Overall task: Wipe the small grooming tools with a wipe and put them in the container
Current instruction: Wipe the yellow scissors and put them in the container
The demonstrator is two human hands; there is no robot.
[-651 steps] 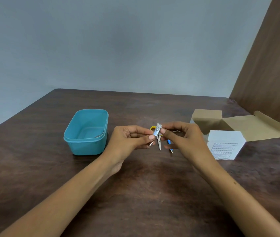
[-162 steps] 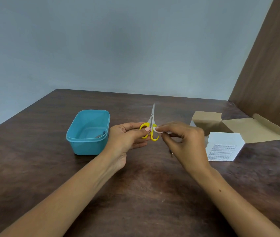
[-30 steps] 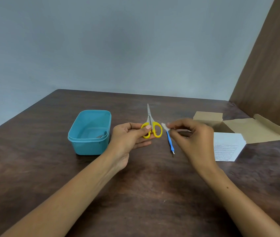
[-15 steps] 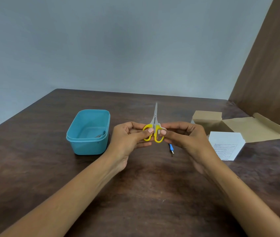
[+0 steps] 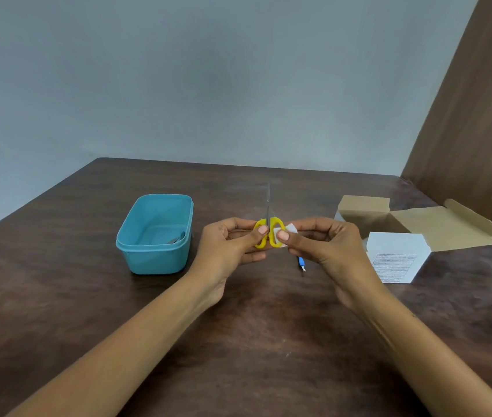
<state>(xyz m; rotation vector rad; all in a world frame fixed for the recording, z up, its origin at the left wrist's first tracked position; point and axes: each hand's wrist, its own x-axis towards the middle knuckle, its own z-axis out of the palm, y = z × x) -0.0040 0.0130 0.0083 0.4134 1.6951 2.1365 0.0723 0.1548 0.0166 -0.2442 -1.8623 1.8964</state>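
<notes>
A pair of small scissors with yellow plastic loop handles and thin metal blades (image 5: 268, 227) is held upright above the dark brown wooden counter (image 5: 253, 341), blades pointing up and away from the person. The left hand (image 5: 232, 245) pinches the left yellow loop between thumb and curled fingers (image 5: 262, 229). The right hand (image 5: 320, 242) pinches a small white folded wipe (image 5: 290, 229) against the right yellow loop, its thumb pressed on the front of the handle and its other fingers curled behind, so that the wipe shows only as a white corner just beside the thumb.

On the counter to the left of the hands stands a teal rectangular plastic container (image 5: 156, 254) with rounded corners and no lid on it; a small metal tool (image 5: 176, 239) lies inside, against its right wall. Below the right hand, on the counter, the end of a slim tool with a blue handle and a pale tip (image 5: 301, 262) shows, the rest hidden by the fingers. To the right sits a white cardboard box with printed lines on its front (image 5: 395, 257), its brown flaps (image 5: 437, 227) folded open behind it. A brown wooden panel (image 5: 479, 130) rises at the far right beside the pale grey wall (image 5: 208, 85).
</notes>
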